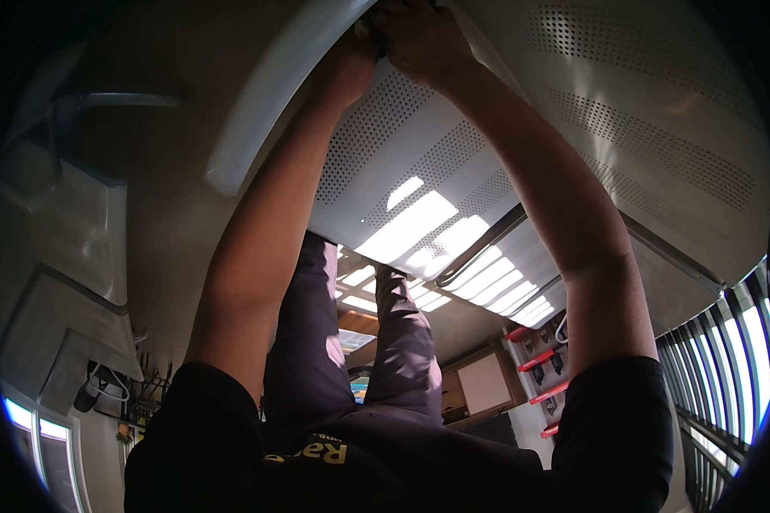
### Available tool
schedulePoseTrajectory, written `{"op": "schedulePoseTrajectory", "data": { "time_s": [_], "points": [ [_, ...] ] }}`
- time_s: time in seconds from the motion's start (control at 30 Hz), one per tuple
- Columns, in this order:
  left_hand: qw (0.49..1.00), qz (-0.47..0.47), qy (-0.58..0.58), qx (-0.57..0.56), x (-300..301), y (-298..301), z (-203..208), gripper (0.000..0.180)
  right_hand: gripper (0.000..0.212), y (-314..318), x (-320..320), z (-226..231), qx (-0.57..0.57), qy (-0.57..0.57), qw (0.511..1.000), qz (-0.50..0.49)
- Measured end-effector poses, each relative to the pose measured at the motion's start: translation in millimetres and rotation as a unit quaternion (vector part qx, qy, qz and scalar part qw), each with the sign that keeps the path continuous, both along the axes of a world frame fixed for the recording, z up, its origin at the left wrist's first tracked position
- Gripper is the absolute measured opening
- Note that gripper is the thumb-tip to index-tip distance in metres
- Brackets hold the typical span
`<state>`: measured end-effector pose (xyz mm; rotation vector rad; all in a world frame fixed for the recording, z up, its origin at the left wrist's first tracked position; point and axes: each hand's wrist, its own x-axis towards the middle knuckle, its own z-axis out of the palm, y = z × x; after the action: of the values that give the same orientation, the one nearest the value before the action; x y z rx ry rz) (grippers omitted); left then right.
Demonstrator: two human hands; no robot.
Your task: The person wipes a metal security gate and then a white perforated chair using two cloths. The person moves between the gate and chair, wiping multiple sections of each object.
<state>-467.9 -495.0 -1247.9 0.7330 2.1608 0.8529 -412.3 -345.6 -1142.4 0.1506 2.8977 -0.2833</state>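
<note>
Both my arms stretch to the top edge of the head view, where the hands come together. My left hand point(351, 64) is closed around a small dark thing point(370, 36) with a pale spot, too shaded to name. Right beside it, my right hand point(423, 43) has its fingers curled over the same dark spot; the fingertips are hidden in shadow or cut off. Behind and below the hands spreads a pale metal panel point(393, 218) with bands of small round holes. A curved, smooth pale bar point(257, 128) runs along the left of my left forearm.
More perforated pale metal point(659, 111) rises at the right, with a grey tube point(676, 256) along its edge. Red-edged shelves point(543, 363) and a wooden cabinet point(488, 376) stand at the lower right. Dark vertical bars point(736, 342) line the right rim. A window point(51, 453) is at lower left.
</note>
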Motion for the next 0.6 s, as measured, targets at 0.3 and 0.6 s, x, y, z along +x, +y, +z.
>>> {"op": "schedulePoseTrajectory", "data": {
  "time_s": [0.3, 0.6],
  "points": [
    [0.992, 0.062, 0.099, -0.055, -11, -35, 35, 0.042, 0.031, -19, 59, -15, -0.076, 0.004, 0.946, -0.314],
    [0.986, 0.12, 0.108, -0.029, -31, -90, -8, 0.055, 0.04, -86, 24, 0, -0.398, -0.019, 0.842, -0.362]
  ]
}}
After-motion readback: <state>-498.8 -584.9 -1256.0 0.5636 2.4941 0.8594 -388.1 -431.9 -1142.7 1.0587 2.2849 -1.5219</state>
